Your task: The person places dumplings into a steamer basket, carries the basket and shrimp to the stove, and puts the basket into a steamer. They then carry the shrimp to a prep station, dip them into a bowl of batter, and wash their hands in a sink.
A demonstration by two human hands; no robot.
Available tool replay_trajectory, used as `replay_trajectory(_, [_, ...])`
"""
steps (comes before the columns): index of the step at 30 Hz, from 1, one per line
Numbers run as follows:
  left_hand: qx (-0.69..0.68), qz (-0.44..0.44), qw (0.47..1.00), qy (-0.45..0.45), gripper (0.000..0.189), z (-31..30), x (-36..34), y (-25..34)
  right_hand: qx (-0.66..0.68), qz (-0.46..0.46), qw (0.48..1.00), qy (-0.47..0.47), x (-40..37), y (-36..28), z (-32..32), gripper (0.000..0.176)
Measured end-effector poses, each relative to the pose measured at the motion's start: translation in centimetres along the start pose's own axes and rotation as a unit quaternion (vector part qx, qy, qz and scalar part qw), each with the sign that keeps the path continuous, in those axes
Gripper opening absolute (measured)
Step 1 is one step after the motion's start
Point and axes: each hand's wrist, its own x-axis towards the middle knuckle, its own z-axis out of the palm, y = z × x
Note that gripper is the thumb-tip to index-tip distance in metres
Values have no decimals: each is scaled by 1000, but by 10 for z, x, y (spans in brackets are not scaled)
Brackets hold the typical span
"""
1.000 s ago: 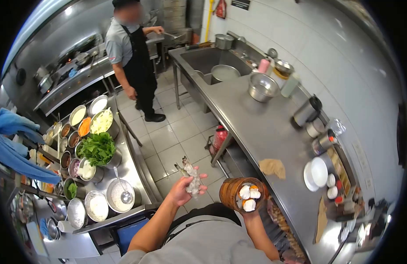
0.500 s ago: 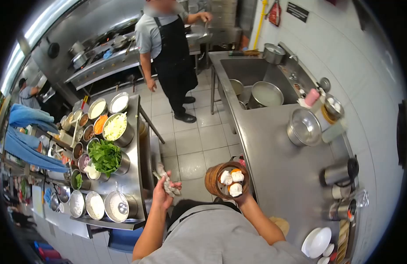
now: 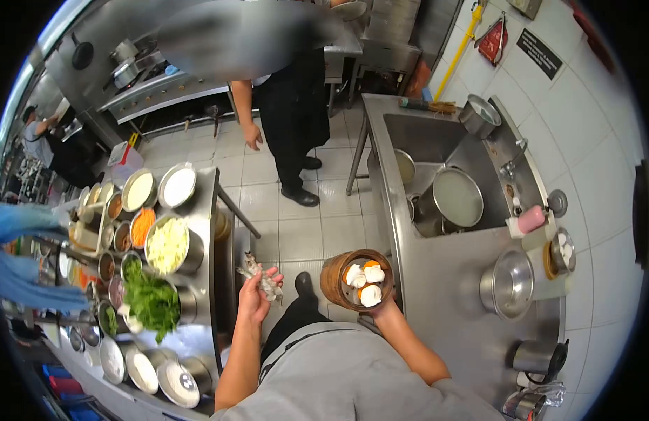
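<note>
Left hand (image 3: 253,298) was curled loosely around raw shrimp (image 3: 261,278); right hand (image 3: 380,307) gripped the bamboo steamer (image 3: 357,279) from below.

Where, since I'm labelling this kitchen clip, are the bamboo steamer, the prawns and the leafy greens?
bamboo steamer (image 3: 330,281), head view, on its left outer wall.
prawns (image 3: 262,279), head view, on the middle of the bunch.
leafy greens (image 3: 154,303), head view, on the middle of the heap.

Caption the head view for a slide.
Between steel kitchen counters, left hand holds raw shrimp, right hand holds a bamboo steamer of dumplings.
</note>
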Motion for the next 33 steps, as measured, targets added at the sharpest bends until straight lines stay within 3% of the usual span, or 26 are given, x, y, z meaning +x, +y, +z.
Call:
replay_trajectory(4, [84, -31, 994, -60, 31, 59, 90, 46, 35, -55, 997, -37, 68, -44, 52, 36])
replay_trajectory(6, [112, -46, 990, -73, 30, 103, 130, 70, 19, -87, 996, -7, 97, -64, 70, 38])
replay_trajectory(9, [194, 24, 973, -121, 31, 143, 193, 85, 18, -145, 987, 60, 126, -84, 75, 36])
replay_trajectory(14, [154, 19, 977, -144, 31, 210, 274, 101, 56, -171, 982, 61, 184, -118, 64, 35])
replay_trajectory(16, [154, -71, 970, -171, 31, 225, 312, 103, 38, -163, 985, -52, 217, -133, 48, 36])
replay_trajectory(17, [148, -90, 970, -173, 28, 230, 329, 98, 64, -154, 986, 21, 231, -140, 48, 36])
replay_trajectory(18, [149, -89, 970, -172, 28, 234, 346, 94, 66, -153, 986, 21, 250, -146, 48, 36])
replay_trajectory(20, [97, -199, 961, -165, 24, 243, 378, 90, 89, -137, 981, 104, 289, -160, 50, 37])
replay_trajectory(21, [101, -210, 959, -161, 21, 251, 391, 90, 103, -120, 985, 68, 310, -170, 49, 38])
replay_trajectory(24, [136, -220, 955, -145, 20, 277, 424, 100, 104, -110, 984, 95, 369, -199, 61, 40])
replay_trajectory(28, [204, -188, 952, -130, 14, 333, 445, 139, 90, -89, 990, 63, 454, -235, 61, 37])
replay_trajectory(30, [200, -179, 952, -145, 18, 334, 469, 148, 121, -45, 989, 78, 494, -249, 58, 36])
replay_trajectory(33, [166, -128, 966, -152, 31, 346, 512, 160, 95, -54, 982, 154, 557, -266, 67, 39])
